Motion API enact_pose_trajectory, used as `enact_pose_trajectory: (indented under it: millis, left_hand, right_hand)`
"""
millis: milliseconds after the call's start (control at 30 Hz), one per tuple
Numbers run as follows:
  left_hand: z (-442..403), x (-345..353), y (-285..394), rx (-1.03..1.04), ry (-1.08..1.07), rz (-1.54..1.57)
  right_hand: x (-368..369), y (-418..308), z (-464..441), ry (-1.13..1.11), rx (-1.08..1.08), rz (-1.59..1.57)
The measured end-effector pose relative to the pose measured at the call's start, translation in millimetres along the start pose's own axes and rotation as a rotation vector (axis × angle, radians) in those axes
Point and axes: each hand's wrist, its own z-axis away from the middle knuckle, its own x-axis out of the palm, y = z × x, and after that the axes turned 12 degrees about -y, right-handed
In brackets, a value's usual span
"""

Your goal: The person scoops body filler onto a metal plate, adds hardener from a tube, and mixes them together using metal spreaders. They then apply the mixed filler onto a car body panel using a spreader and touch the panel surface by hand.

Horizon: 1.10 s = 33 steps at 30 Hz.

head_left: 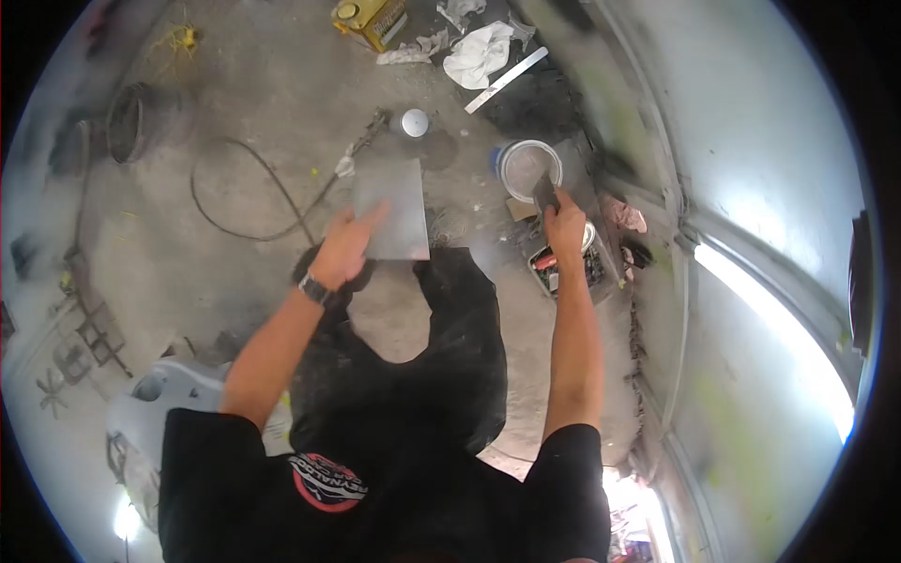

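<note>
My left hand (pixel 345 246) is at the left edge of a flat grey rectangular sheet (pixel 402 211), gripping it with some fingers laid over its face. The sheet is held just in front of my knees, and the thumb side is blurred. My right hand (pixel 565 227) is closed on a dark, flat spreader (pixel 545 192), whose blade reaches over the rim of an open can (pixel 507 184). Pale, pinkish-grey filler (pixel 526 165) shows inside the can. A small round silver lid or can (pixel 415 122) stands on the floor beyond the sheet.
A tray of small items (pixel 544 267) sits below my right wrist. A hose (pixel 211 218) loops on the floor at left. Farther off are a yellow tin (pixel 374 22), crumpled white paper (pixel 479 54) and a pale strip (pixel 507 81). A light panel wall (pixel 751 169) rises at right.
</note>
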Motion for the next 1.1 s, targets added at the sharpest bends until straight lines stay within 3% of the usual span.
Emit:
enact_pose_trajectory:
  millis: [133,200,333,533,567,767,933,1100]
  left_hand:
    - [-116,-49,-11,0.146,-0.039,-0.246]
    - [-156,-75,-16,0.148,-0.024,-0.277]
    - [-186,-79,-6,0.205,-0.020,-0.240]
    - [-212,-55,27,0.372,-0.143,-0.490]
    - [-221,-53,25,0.389,-0.175,-0.434]
    - [-260,-11,17,0.431,-0.419,0.019]
    - [-295,24,-10,0.255,-0.561,0.135]
    - [-315,33,-27,0.193,-0.585,0.107]
  right_hand:
    - [50,35,-69,-0.038,-0.131,0.135]
    - [70,48,-97,-0.102,-0.040,0.235]
    - [88,74,-138,-0.165,-0.104,0.388]
    - [108,104,-177,-0.224,-0.210,0.290]
    - [111,112,-181,-0.245,-0.239,0.313]
    - [77,82,-166,-0.432,0.075,-0.207]
    - [38,61,-120,-0.314,0.194,-0.151]
    - [22,66,-59,-0.034,0.088,-0.321]
